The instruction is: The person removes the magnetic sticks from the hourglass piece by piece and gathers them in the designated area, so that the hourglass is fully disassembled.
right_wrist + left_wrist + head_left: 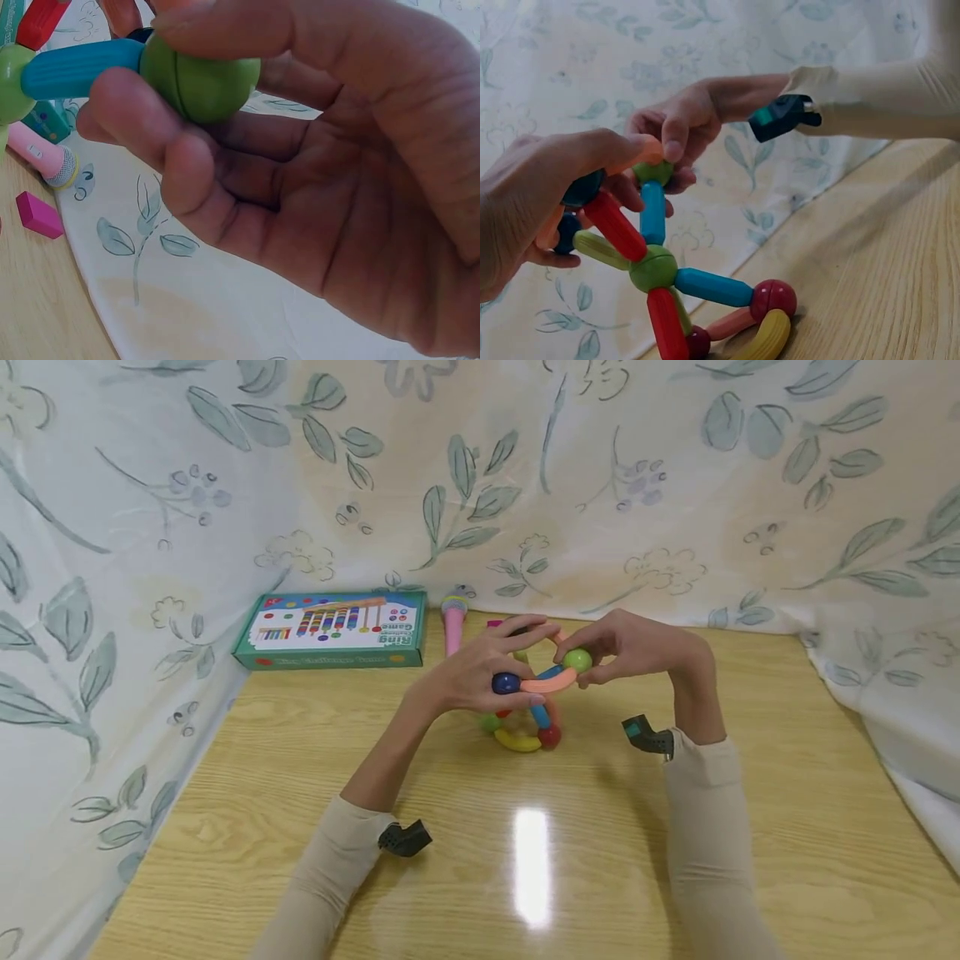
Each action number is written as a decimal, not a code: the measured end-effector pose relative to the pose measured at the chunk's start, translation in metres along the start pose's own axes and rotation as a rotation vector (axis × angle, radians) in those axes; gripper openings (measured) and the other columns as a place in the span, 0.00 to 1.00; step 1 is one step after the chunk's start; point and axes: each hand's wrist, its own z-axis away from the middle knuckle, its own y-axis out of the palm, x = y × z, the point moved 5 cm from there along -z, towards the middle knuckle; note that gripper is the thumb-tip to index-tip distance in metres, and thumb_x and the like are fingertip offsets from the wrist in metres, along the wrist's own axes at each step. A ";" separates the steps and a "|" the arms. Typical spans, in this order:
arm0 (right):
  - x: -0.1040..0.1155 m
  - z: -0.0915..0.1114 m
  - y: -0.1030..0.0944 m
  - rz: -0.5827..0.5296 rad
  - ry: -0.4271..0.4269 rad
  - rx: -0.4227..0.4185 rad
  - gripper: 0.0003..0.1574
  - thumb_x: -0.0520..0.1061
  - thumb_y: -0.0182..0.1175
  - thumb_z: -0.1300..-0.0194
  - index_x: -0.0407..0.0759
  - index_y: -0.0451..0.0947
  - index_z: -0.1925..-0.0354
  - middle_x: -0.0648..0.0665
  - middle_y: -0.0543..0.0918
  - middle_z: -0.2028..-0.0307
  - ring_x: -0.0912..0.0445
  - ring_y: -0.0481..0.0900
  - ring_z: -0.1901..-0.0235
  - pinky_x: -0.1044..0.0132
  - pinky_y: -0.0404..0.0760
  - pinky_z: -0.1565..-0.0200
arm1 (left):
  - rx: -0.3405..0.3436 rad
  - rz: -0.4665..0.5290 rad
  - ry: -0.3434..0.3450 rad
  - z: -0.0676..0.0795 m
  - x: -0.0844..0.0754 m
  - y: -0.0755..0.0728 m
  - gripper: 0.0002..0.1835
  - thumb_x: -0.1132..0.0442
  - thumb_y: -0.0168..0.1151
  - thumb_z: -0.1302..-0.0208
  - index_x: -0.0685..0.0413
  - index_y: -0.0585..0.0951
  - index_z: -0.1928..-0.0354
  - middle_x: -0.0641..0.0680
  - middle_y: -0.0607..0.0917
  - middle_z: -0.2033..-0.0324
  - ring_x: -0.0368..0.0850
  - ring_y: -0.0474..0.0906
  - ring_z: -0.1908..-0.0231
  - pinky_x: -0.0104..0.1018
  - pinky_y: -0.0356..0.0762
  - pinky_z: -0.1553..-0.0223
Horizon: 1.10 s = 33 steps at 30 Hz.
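A toy frame of coloured sticks and balls stands on the table, its yellow curved stick [517, 742] and red ball [550, 737] low down. My left hand [480, 670] grips the top of it at a dark blue ball [506, 683], thumb and fingers on either side. From that ball a peach curved stick [551, 682] reaches across to a light green ball [577, 661]. The right hand [645, 647] pinches this green ball between thumb and fingers. In the right wrist view, a blue stick [82, 69] runs into the same ball. A red stick [615, 225] slopes below the left fingers.
Behind, at the left, lies a green Ring Challenge Game box [330, 652], with a pink toy microphone [453, 625] beside it. A magenta block [40, 215] sits near the cloth. Leaf-patterned cloth [480, 493] hangs along the wooden table's [615, 860] back.
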 end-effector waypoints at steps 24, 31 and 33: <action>-0.021 0.001 0.002 -0.291 -0.009 0.057 0.16 0.27 0.58 0.30 0.30 0.64 0.49 0.33 0.80 0.54 0.47 0.91 0.57 0.56 0.89 0.50 | -0.021 -0.022 0.023 0.002 0.000 0.003 0.13 0.48 0.67 0.35 0.47 0.92 0.68 0.64 0.72 0.25 0.62 0.59 0.21 0.58 0.61 0.21; -0.020 0.004 -0.002 -0.303 -0.043 0.044 0.14 0.25 0.54 0.29 0.29 0.59 0.52 0.26 0.84 0.54 0.48 0.92 0.52 0.56 0.89 0.47 | -0.016 -0.027 0.020 0.001 0.000 0.002 0.13 0.49 0.66 0.35 0.47 0.92 0.69 0.61 0.70 0.23 0.61 0.58 0.20 0.57 0.60 0.20; -0.021 0.005 -0.001 -0.321 -0.047 0.049 0.14 0.25 0.53 0.30 0.29 0.58 0.53 0.26 0.84 0.52 0.47 0.92 0.51 0.56 0.89 0.46 | -0.015 -0.030 0.018 0.001 0.000 0.003 0.14 0.48 0.66 0.35 0.48 0.92 0.70 0.60 0.70 0.23 0.62 0.59 0.20 0.57 0.60 0.20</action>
